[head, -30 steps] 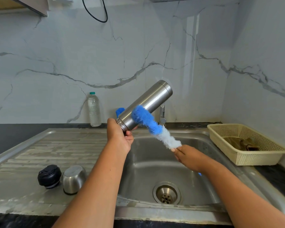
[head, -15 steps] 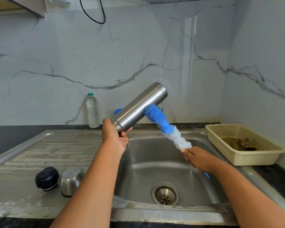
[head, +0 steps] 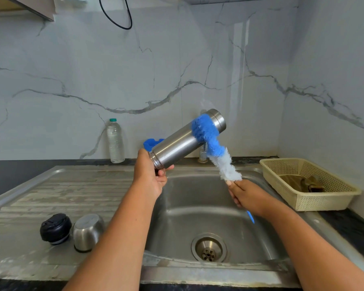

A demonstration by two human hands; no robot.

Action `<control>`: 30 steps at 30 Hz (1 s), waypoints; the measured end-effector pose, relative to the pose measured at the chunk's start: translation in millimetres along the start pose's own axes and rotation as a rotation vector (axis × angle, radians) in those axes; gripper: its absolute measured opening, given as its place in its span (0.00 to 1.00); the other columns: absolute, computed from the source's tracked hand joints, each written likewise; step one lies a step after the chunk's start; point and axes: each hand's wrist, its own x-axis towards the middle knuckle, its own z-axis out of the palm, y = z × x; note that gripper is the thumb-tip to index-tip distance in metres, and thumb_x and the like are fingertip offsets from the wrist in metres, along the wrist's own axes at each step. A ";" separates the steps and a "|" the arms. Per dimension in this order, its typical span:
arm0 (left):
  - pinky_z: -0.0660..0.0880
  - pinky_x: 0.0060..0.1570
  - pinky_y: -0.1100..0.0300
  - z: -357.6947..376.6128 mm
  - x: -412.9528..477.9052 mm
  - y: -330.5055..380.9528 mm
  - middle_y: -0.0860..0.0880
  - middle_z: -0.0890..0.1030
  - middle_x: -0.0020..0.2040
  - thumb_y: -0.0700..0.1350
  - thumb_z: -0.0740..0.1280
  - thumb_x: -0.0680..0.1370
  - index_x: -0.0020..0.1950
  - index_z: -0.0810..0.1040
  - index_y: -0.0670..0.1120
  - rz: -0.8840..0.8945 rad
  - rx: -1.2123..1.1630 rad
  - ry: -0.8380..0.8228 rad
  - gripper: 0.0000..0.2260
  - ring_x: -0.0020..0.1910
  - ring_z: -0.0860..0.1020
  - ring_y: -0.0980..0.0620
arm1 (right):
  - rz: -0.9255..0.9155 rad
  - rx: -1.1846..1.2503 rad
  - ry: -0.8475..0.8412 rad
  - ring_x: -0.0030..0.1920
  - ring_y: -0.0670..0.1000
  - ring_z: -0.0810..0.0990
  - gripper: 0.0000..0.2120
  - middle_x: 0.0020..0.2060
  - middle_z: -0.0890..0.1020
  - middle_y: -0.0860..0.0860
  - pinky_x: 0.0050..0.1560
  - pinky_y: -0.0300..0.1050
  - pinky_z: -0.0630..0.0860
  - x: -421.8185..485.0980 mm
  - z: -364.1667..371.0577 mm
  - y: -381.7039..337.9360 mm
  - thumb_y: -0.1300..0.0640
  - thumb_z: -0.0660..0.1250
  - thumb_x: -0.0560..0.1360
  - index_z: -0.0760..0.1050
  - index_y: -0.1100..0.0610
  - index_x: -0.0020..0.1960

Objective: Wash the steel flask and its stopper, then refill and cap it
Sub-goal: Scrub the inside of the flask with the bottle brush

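A dark surface (head: 11,179) runs along the marble wall, with a steel sink unit (head: 76,192) set into it. On its ribbed draining board, left of the basin, a black stopper (head: 55,228) and an upturned steel cap (head: 88,232) stand just beside each other. A clear plastic bottle (head: 115,141) stands upright at the back. A cream basket (head: 315,201) sits at the sink's right edge.

Bright, even light; a pale glare streak runs down the wall (head: 242,59) above the right hand (head: 247,195); lines bow toward the edges.

A home kitchen: steel sink (head: 198,215) with drainboard (head: 61,192), dark counter (head: 8,175), marble-look wall tiles (head: 114,70).
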 end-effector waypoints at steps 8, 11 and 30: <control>0.57 0.17 0.66 -7.9 2.0 7.4 0.33 0.84 0.43 0.50 0.54 0.81 0.58 0.78 0.41 0.013 0.019 0.004 0.18 0.19 0.62 0.56 | 0.018 0.011 0.001 0.33 0.48 0.70 0.21 0.31 0.73 0.50 0.35 0.38 0.70 -2.8 -4.9 3.6 0.47 0.55 0.86 0.70 0.57 0.40; 0.58 0.16 0.66 -5.6 2.3 6.9 0.33 0.84 0.40 0.51 0.55 0.81 0.58 0.79 0.42 0.023 0.033 -0.006 0.18 0.19 0.62 0.56 | 0.019 0.025 -0.001 0.34 0.49 0.70 0.20 0.32 0.73 0.50 0.38 0.41 0.71 -2.0 -4.2 4.1 0.48 0.55 0.86 0.70 0.57 0.40; 0.56 0.18 0.67 -15.1 7.5 8.8 0.32 0.83 0.50 0.49 0.56 0.79 0.56 0.74 0.44 0.054 0.160 0.049 0.13 0.18 0.64 0.56 | -0.030 0.263 0.211 0.38 0.47 0.74 0.19 0.36 0.75 0.50 0.44 0.44 0.74 1.6 -4.9 -5.2 0.49 0.56 0.86 0.78 0.58 0.46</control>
